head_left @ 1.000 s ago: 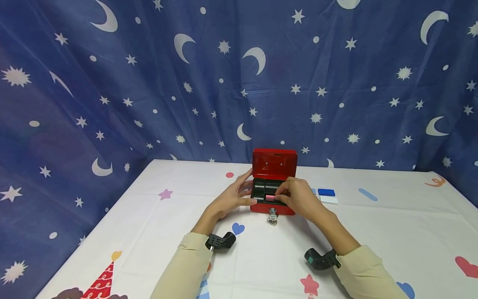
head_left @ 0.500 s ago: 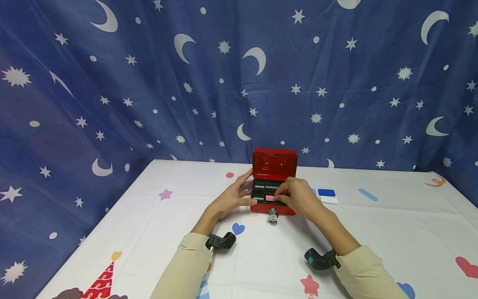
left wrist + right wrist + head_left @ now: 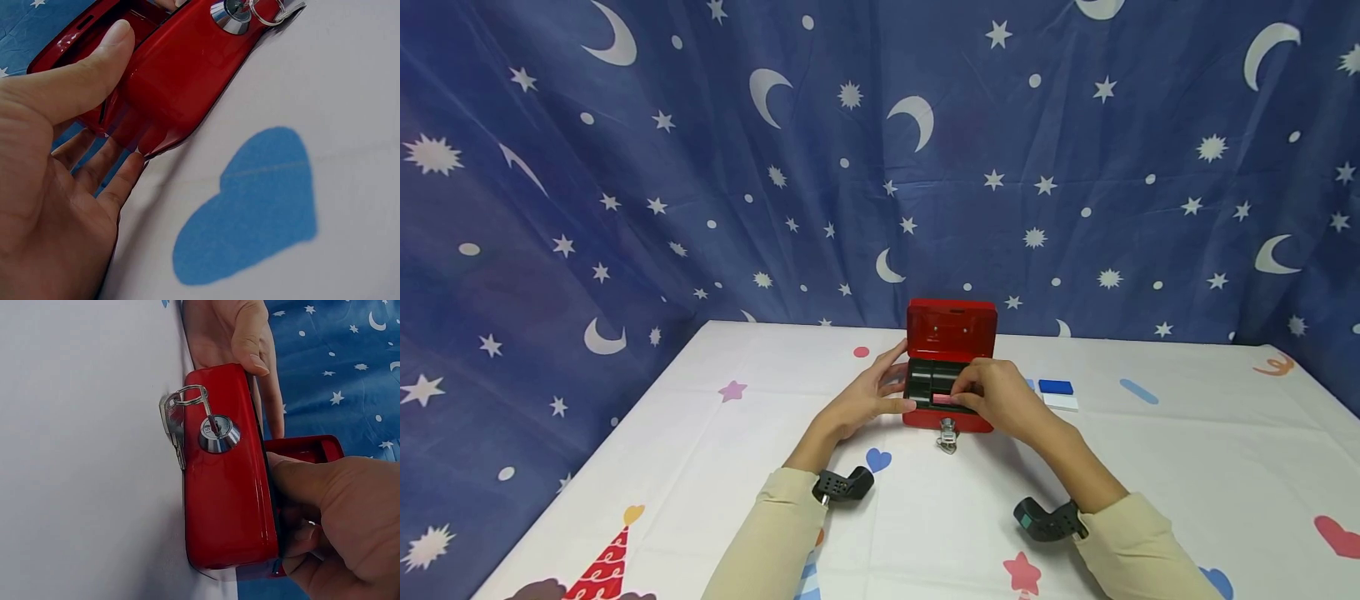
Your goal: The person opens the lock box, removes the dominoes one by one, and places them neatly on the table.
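A red metal cash box (image 3: pixel 919 419) stands on the table with its lid (image 3: pixel 951 329) raised. Inside it is a black tray (image 3: pixel 920 371) with compartments. My left hand (image 3: pixel 865 396) rests along the box's left side, fingers fairly straight and thumb at the front corner. My right hand (image 3: pixel 1006 398) reaches in over the right part and pinches a small pink block (image 3: pixel 941 399) in a front compartment. Its kind is unclear, and the fingers cover its right end. From the front lock (image 3: pixel 219 434) hang keys (image 3: pixel 174 425) on a ring.
Right of the box lie a blue block (image 3: pixel 1056 387) and a white block (image 3: pixel 1060 402); a light blue piece (image 3: pixel 1030 384) is partly behind my right hand. The printed white tablecloth (image 3: pixel 820 358) meets a blue star-patterned curtain (image 3: pixel 820 208) just behind the box.
The pink block turns in my right fingers: half a second ago a broader face showed, and now only a narrow strip does. My left hand and the box stay put.
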Tool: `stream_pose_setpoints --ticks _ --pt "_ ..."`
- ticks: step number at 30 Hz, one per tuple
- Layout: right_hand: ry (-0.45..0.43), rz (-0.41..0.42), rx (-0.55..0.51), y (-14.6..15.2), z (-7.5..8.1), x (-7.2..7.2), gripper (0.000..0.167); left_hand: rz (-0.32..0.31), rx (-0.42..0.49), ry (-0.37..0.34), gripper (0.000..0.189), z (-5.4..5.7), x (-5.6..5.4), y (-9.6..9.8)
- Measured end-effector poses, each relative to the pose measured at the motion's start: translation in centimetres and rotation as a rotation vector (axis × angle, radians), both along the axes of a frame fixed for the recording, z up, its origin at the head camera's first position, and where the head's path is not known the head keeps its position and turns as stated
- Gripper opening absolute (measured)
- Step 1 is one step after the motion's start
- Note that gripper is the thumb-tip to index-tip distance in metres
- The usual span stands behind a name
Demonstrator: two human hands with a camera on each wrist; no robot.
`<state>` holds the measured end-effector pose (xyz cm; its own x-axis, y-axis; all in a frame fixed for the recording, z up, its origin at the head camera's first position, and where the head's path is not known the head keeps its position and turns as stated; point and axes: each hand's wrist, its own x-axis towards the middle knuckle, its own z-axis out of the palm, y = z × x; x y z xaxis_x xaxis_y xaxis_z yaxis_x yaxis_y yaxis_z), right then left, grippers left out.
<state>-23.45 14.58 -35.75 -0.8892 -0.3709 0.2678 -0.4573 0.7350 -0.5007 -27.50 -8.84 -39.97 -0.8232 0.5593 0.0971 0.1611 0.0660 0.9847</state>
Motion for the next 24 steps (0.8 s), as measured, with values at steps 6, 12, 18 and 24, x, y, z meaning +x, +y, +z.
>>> stream_pose_setpoints --ticks 6,12,18,24 --pt "-0.013 0.006 0.007 0.09 0.02 -0.09 0.006 0.001 -0.005 0.001 0.096 0.02 -0.01 0.06" --pt "-0.014 -0.006 0.008 -0.01 0.01 -0.17 0.010 -0.001 0.002 0.000 0.095 0.10 0.08 0.05" --pt "-0.025 -0.032 0.018 -0.34 0.03 -0.08 0.007 0.001 -0.003 -0.001 0.095 0.10 0.09 0.07" --pt "-0.019 -0.047 0.043 -0.59 -0.06 0.04 0.006 -0.005 -0.002 0.010 0.094 0.04 0.05 0.04"
